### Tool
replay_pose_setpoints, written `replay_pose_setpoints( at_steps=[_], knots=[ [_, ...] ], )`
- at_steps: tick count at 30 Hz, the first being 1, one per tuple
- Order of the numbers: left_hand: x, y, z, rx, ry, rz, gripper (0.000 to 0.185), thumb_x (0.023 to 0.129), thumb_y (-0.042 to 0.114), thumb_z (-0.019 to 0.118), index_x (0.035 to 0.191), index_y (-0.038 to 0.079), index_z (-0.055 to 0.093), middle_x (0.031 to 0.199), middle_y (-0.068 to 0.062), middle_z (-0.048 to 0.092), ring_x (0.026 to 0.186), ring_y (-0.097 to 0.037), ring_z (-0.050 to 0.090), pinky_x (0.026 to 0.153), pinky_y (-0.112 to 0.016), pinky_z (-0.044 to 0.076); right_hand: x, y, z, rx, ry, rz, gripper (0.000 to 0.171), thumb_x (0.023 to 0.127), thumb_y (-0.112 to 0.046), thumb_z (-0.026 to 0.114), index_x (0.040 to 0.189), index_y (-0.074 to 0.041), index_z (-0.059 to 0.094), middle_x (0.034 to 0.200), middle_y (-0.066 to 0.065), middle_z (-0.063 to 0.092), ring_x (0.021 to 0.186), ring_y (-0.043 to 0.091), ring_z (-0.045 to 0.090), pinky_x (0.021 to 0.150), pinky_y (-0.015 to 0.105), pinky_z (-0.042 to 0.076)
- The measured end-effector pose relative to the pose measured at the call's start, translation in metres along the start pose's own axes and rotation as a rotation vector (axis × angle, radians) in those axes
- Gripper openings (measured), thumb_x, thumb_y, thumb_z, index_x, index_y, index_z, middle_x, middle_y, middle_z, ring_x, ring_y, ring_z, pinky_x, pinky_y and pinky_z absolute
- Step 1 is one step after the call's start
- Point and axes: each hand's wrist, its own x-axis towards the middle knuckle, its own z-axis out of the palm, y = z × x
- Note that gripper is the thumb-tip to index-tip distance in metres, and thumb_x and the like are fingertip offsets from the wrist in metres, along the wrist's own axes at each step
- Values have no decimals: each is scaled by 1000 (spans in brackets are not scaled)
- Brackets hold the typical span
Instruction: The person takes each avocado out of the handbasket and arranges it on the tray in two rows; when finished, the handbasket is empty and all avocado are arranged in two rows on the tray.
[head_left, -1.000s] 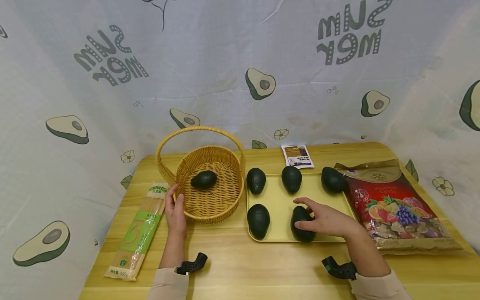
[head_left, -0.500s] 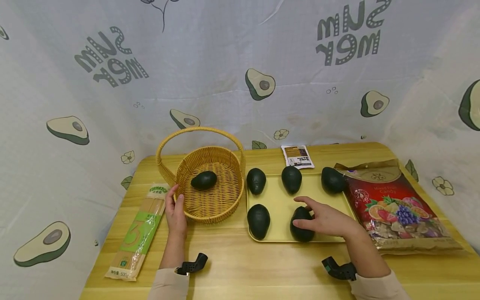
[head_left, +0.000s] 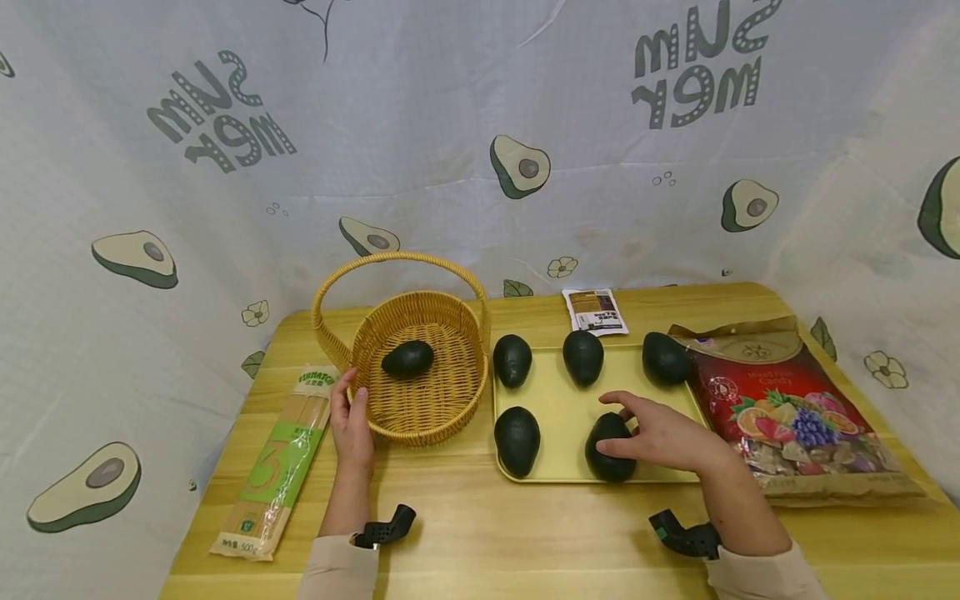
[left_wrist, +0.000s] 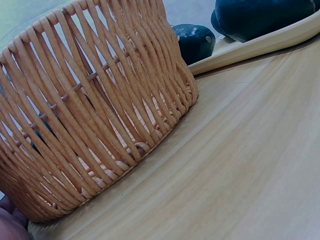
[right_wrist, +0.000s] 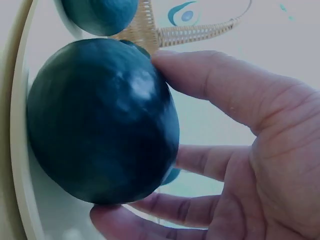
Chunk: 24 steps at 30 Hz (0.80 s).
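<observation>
Red bag (head_left: pixel 780 408) reads "Mixed Fruit Candy"; right hand (head_left: pixel 663 437) grips avocado (head_left: pixel 609 448).

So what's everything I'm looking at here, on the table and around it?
avocados: six, dark green; five on the tray, e.g., one in the basket
held avocado: one of the five, front right of the tray
tray: one, pale yellow, middle of the table
basket: one, woven tan with a hoop handle, left of the tray
noodle packet: one, clear with a green label, left edge of the table
candy bag: one, red with fruit pictures, right of the tray
small sachet: one, white and dark, behind the tray
table: one, light wood
backdrop cloth: white, printed with avocados
left hand: touches the basket's near wall
right hand: grips the held avocado
</observation>
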Motion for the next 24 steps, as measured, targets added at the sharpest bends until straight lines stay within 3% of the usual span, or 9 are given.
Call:
replay_pose_setpoints(
  at_steps=[3, 6, 12, 24],
  knots=[
    [0, 0, 0, 2, 2, -3, 38, 107, 12, 43, 144, 1, 44, 158, -8, 38, 156, -17, 21, 114, -16, 25, 3, -3, 4, -9, 25, -24, 78, 88, -42, 78, 148, -3, 45, 128, 26, 61, 97, 25, 67, 77, 37, 53],
    [0, 0, 0, 2, 2, -8, 39, 107, 12, 43, 144, 1, 44, 158, -7, 38, 156, -18, 20, 116, -19, 25, 7, -6, 9, 1, 38, -26, 78, 87, -41, 79, 148, -5, 46, 131, 26, 60, 100, 27, 67, 79, 37, 53],
    [0, 1, 1, -1, 8, -9, 39, 107, 11, 43, 144, 1, 44, 158, -7, 38, 155, -18, 22, 110, -10, 28, 8, -9, 12, -15, 9, -28, 79, 88, -42, 78, 150, -7, 43, 135, 30, 59, 110, 35, 66, 86, 46, 55],
    [0, 2, 1, 4, 10, -11, 39, 107, 11, 43, 144, 1, 44, 159, -7, 38, 155, -17, 21, 113, -14, 26, 8, -8, 12, -22, 5, -27, 78, 88, -43, 78, 150, -9, 44, 136, 29, 59, 112, 37, 66, 87, 47, 55]
  ],
)
